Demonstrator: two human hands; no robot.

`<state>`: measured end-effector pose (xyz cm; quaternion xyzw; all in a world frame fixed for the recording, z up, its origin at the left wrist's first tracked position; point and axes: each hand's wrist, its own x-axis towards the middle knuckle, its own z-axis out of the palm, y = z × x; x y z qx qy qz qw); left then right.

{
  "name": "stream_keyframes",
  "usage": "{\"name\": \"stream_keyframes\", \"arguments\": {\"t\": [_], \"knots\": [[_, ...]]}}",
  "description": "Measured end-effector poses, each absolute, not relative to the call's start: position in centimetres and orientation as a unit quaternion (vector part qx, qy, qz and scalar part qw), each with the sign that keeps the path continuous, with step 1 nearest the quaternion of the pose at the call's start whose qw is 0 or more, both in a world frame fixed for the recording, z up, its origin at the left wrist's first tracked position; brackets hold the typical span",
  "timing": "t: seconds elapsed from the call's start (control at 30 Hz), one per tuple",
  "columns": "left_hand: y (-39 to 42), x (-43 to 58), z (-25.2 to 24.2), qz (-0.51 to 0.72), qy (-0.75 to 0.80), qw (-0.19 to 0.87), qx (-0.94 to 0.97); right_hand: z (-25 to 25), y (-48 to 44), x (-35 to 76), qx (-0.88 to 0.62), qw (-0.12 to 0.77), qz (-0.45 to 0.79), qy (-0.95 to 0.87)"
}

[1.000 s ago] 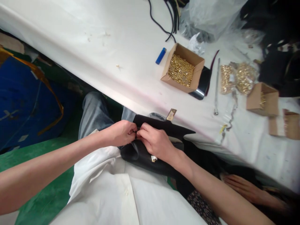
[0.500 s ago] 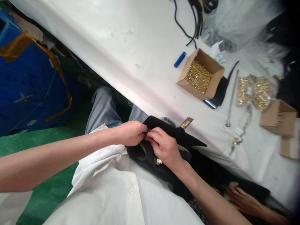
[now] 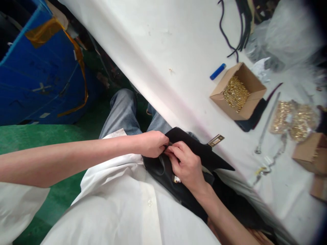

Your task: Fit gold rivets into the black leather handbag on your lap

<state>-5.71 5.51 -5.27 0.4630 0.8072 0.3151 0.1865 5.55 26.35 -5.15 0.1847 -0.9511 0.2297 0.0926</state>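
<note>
A black leather handbag [image 3: 159,169] rests across my lap against the table edge. Its pointed flap [image 3: 198,147] is spread out, with a gold metal clasp plate [image 3: 216,140] on the far edge. At the bag's left corner, my left hand [image 3: 154,144] is closed in a pinch. Fingertips almost touching it, my right hand [image 3: 187,164] also pinches the bag's edge there. Any small part between the fingers is hidden. Below my right palm, a small white and gold piece [image 3: 176,179] shows on the bag.
On the white table [image 3: 143,44] stands a cardboard box [image 3: 252,89] of gold hardware, beside a blue lighter [image 3: 218,71]. Farther right lie bags of gold parts [image 3: 282,117], a metal rod [image 3: 267,124] and a second box [image 3: 309,153]. A blue bin [image 3: 38,81] stands left. Another person's hand shows at bottom right.
The view has shifted, so the table things appear farther right and lower. Both hands keep their pinch at the same corner of the handbag.
</note>
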Motion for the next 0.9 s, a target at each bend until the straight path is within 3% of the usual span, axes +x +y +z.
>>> {"name": "stream_keyframes", "arguments": {"t": [0.9], "knots": [[5.4, -5.2, -6.3, 0.304, 0.813, 0.158, 0.47, -4.6, 25.4, 5.4, 0.166, 0.091, 0.256, -0.948]]}}
